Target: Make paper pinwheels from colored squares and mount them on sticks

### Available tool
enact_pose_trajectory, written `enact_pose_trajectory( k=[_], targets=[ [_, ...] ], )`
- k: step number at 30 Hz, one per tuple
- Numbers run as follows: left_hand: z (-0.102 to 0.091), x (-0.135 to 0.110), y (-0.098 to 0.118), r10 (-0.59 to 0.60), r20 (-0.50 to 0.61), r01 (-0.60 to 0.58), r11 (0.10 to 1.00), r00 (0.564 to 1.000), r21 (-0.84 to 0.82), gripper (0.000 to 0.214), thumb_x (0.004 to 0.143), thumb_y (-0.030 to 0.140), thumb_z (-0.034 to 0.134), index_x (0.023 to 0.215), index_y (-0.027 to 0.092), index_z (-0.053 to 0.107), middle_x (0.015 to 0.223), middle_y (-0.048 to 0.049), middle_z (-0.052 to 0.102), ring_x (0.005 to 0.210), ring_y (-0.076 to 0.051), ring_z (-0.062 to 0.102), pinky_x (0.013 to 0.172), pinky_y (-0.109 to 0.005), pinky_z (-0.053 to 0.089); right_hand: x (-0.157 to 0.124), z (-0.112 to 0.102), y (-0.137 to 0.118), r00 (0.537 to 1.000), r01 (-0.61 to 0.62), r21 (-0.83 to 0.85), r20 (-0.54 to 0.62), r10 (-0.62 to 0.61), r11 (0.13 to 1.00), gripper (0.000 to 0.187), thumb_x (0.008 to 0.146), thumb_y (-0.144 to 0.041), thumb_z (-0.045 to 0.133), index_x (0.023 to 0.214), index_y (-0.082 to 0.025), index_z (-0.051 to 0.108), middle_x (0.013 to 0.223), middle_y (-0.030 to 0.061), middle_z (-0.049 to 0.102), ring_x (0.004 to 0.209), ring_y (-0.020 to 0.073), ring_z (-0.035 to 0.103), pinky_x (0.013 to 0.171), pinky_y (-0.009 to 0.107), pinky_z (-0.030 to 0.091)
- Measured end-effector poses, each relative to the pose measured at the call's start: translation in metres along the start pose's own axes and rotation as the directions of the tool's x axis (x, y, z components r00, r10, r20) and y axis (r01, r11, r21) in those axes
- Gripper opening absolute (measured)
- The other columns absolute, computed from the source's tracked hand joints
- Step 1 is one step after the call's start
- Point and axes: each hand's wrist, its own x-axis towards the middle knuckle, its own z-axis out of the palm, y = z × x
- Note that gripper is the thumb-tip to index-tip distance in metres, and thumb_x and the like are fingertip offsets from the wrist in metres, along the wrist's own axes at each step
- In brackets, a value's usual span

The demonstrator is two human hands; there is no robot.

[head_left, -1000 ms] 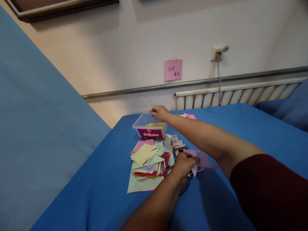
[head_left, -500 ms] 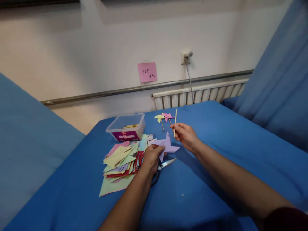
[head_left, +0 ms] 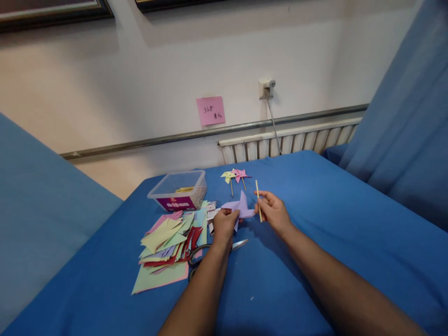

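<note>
My left hand (head_left: 224, 225) pinches a purple paper pinwheel (head_left: 242, 205) near its centre, its folded blades pointing up and to the right. Just to the right, my right hand (head_left: 274, 212) is closed on a thin pale-yellow stick (head_left: 258, 198), which stands nearly upright between the fingers. The stick and the pinwheel are close together but apart. Under my left wrist lies a pair of scissors (head_left: 240, 244), its blades to the right and its dark handles partly covered by my arm. Farther back lie a yellow pinwheel (head_left: 228, 176) and a pink pinwheel (head_left: 241, 174), each on a stick.
A clear plastic box (head_left: 178, 191) holding several sticks stands at the back left. A pile of coloured paper pieces (head_left: 164, 242) lies in front of it on the blue cloth (head_left: 297, 280). Behind the table are a radiator (head_left: 290, 140) and a wall socket (head_left: 266, 89).
The stick in my right hand has dropped lower and tilted the other way. The purple pinwheel has turned slightly in my left hand. The view has shifted a little.
</note>
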Motion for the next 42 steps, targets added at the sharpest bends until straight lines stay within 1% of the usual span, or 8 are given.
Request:
enact_pose_trajectory(
  k=[4,7,10,15,20,24,28,42],
  targets=[
    [-0.007,0.002,-0.007,-0.013,0.023,0.012,1.0,1.0,0.027,0.018,0.053,0.025,0.071,0.062,0.014,0.06,0.052,0.0015,0.059,0.046,-0.012,0.053,0.048,-0.023,0.043,-0.013,0.017,0.015,0.996,-0.002,-0.081,0.091,0.009,0.997,0.032,0.081,-0.048,0.056,0.095,-0.019,0.056,0.056,-0.0049,0.057,0.039,0.0081,0.043,0.04,0.021,0.032],
    [-0.012,0.003,-0.01,-0.003,0.011,0.002,0.998,1.0,0.062,0.021,0.054,0.028,0.072,0.063,0.014,0.059,0.053,0.0011,0.059,0.047,-0.013,0.056,0.048,-0.023,0.043,-0.019,0.025,0.03,0.995,0.033,-0.244,0.103,-0.008,0.969,0.025,0.085,-0.043,0.053,0.094,-0.02,0.057,0.051,-0.0055,0.054,0.042,0.0106,0.046,0.043,0.022,0.034],
    [-0.016,0.003,-0.008,0.026,-0.025,-0.025,0.998,0.999,0.06,0.021,0.055,0.028,0.072,0.065,0.015,0.059,0.055,0.0013,0.059,0.05,-0.013,0.057,0.048,-0.022,0.043,-0.021,0.027,0.039,0.99,0.077,-0.355,0.138,-0.029,0.932,0.02,0.086,-0.037,0.053,0.096,-0.022,0.058,0.055,-0.0038,0.059,0.047,0.0124,0.051,0.048,0.024,0.037],
    [-0.019,-0.002,0.0,0.039,-0.066,-0.041,0.998,0.997,-0.037,0.022,0.057,0.028,0.072,0.068,0.015,0.059,0.061,0.0022,0.06,0.05,-0.011,0.055,0.05,-0.023,0.046,-0.023,0.027,0.041,0.987,0.074,-0.407,0.161,-0.008,0.91,0.016,0.087,-0.037,0.052,0.087,-0.022,0.057,0.06,-0.0027,0.062,0.052,0.0127,0.055,0.053,0.024,0.04],
    [-0.017,-0.01,0.005,0.045,-0.033,-0.047,0.997,0.998,-0.06,0.022,0.057,0.026,0.072,0.068,0.015,0.058,0.06,0.0024,0.059,0.051,-0.011,0.055,0.052,-0.024,0.048,-0.024,0.028,0.043,0.977,0.043,-0.38,0.208,0.04,0.924,0.02,0.088,-0.04,0.049,0.085,-0.021,0.056,0.057,-0.0028,0.059,0.05,0.0122,0.054,0.05,0.023,0.04],
    [-0.015,-0.016,0.006,0.017,0.025,-0.014,0.992,1.0,-0.123,0.03,0.055,0.027,0.075,0.076,0.016,0.058,0.061,0.0029,0.061,0.053,-0.011,0.057,0.054,-0.024,0.048,-0.025,0.028,0.046,0.976,-0.001,-0.333,0.205,0.073,0.943,0.023,0.087,-0.042,0.05,0.081,-0.02,0.055,0.056,-0.0022,0.06,0.047,0.011,0.051,0.047,0.022,0.038],
    [-0.013,-0.018,0.005,0.026,0.066,-0.016,0.99,0.997,-0.14,0.031,0.055,0.029,0.076,0.075,0.015,0.057,0.061,0.003,0.06,0.053,-0.011,0.056,0.054,-0.022,0.047,-0.024,0.026,0.045,0.975,-0.036,-0.282,0.203,0.096,0.959,0.024,0.086,-0.044,0.052,0.081,-0.02,0.056,0.058,-0.0022,0.06,0.045,0.0101,0.049,0.043,0.022,0.035],
    [-0.011,-0.018,0.001,0.017,0.062,-0.008,0.989,0.998,-0.151,0.036,0.052,0.028,0.077,0.078,0.014,0.056,0.064,0.0022,0.06,0.053,-0.01,0.054,0.051,-0.021,0.044,-0.023,0.027,0.041,0.942,-0.209,-0.082,0.25,0.223,0.975,0.034,0.079,-0.053,0.057,0.079,-0.02,0.053,0.053,-0.0035,0.058,0.034,0.0066,0.039,0.034,0.019,0.026]
  ],
)
